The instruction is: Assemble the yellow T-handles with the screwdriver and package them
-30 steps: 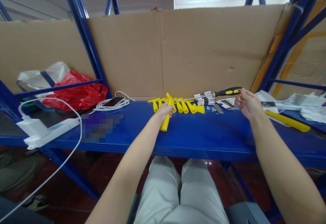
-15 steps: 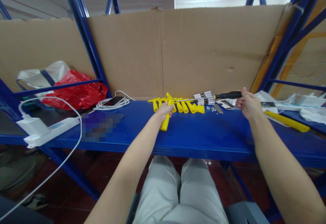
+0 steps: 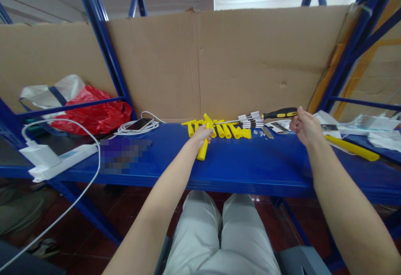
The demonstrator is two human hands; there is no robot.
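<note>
My left hand (image 3: 202, 134) is closed round the shaft of a yellow T-shaped plastic handle (image 3: 203, 150), whose head points away from me. At its butt end, a screwdriver (image 3: 280, 113) with a black and yellow grip is pinched in the fingertips of my right hand (image 3: 303, 125). The screwdriver lies roughly level, and its shank reaches left to the head of the yellow handle; the exact contact of the tip is too small to tell. Behind and beside my left hand lie several more yellow handles (image 3: 227, 131). Small screws (image 3: 259, 132) are scattered to their right.
Striped black-and-white pieces (image 3: 252, 120) lie stacked behind the screws. A long yellow piece (image 3: 354, 147) rests at the right. Leftward are a phone (image 3: 140, 124) on a coiled white cable, a power strip (image 3: 67, 160) and a red bag (image 3: 94, 110). Cardboard (image 3: 250, 62) stands behind the blue shelf (image 3: 244, 170).
The screwdriver has turned about its own axis, so yellow patches now show on its grip, and its butt end sits slightly higher. My left hand and the yellow handle have stayed in place.
</note>
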